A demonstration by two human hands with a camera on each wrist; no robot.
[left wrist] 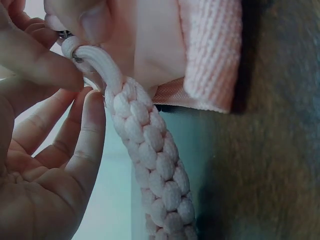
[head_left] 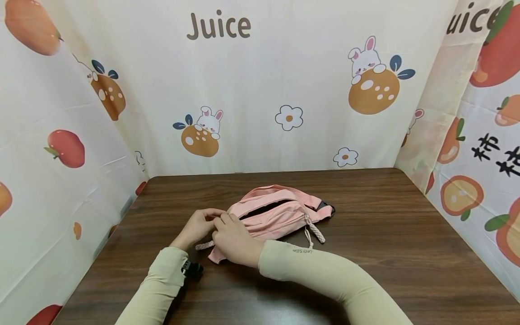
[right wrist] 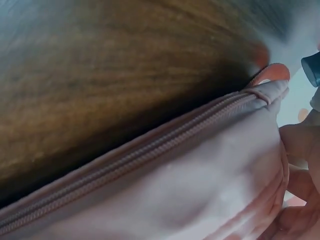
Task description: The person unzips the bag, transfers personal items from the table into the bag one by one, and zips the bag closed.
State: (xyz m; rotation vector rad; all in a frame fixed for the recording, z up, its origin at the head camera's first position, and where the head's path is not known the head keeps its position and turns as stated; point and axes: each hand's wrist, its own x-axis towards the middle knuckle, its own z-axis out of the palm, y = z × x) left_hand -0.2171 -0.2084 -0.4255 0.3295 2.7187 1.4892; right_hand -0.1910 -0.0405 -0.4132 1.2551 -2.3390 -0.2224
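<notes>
A pink waist bag (head_left: 276, 221) lies on the table, its top pocket gaping in a dark slit. Both hands meet at the bag's left end. My left hand (head_left: 197, 229) pinches the cord loop of a zipper pull (left wrist: 150, 150), whose thick braided tail hangs down in the left wrist view. Close beside it, my right hand (head_left: 235, 239) grips the end of the bag, thumb on the fabric near the metal slider. In the right wrist view a closed front zipper (right wrist: 125, 162) runs along the bag, and the right fingers (right wrist: 300, 140) curl at its end.
Another braided pull (head_left: 314, 229) hangs at the bag's right side. The strap ends in a black buckle (head_left: 327, 207) at the far right. Brown wood tabletop (head_left: 406, 253) surrounds the bag. Printed fabric curtains (head_left: 260, 90) stand behind and on both sides.
</notes>
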